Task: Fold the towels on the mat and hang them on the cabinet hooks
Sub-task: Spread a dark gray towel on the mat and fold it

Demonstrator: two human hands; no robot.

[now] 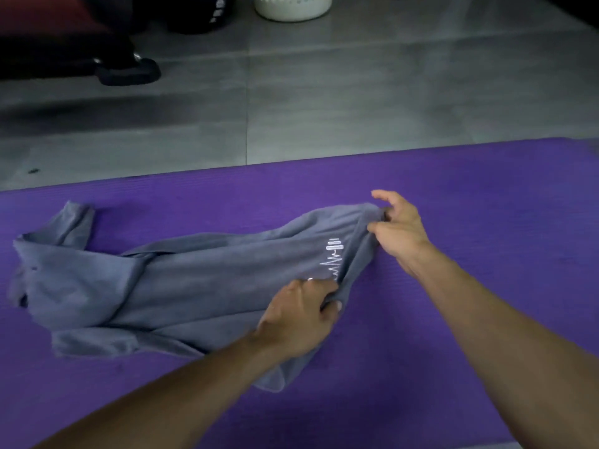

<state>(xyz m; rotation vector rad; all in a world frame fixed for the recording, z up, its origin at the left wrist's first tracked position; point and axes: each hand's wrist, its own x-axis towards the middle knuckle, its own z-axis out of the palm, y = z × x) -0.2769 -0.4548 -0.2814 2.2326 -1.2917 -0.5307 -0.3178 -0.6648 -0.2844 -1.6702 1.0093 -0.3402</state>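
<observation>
Grey towel [201, 283] lies rumpled on the purple mat [453, 189], its long axis running left to right across the view, slightly rising toward the right. Its left end is bunched and folded over on itself, with one flap turned up toward the far edge of the mat; its right end is gathered between the two hands. A white embroidered mark [334, 257], shaped like a barbell over a zigzag line, sits near that right end and stands upright on its short side.

The left hand [301, 315] has its fingers curled into a tight grip on the near right corner of the towel, knuckles up, with cloth trailing below the wrist toward the viewer. The right hand [398, 228] pinches the far right corner between thumb and curled fingers, while its index finger sticks out loosely above the cloth. Both forearms reach in from the bottom of the view.

Beyond the mat is a grey tiled floor [324, 92]. At the top edge stands a white basket [291, 6], and to the left a dark shoe [129, 72] rests on the tiles.
</observation>
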